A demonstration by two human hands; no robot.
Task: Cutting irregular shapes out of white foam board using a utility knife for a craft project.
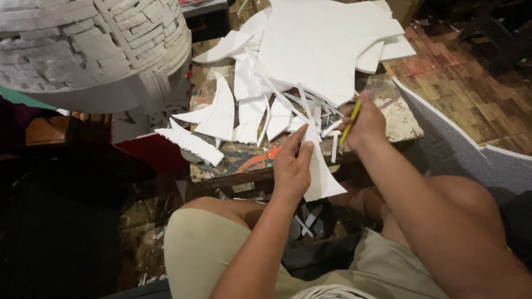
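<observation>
Scraps (221,113) crowd table (402,124) — left hand (292,166) grips foam piece (324,177), right hand (363,124) pencil (351,121).

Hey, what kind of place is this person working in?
Probably a craft or model-making workshop: a paint-splattered table piled with cut white foam pieces, and a white model with brick-patterned walls beside it. The right hand holds a yellow cutter.
</observation>
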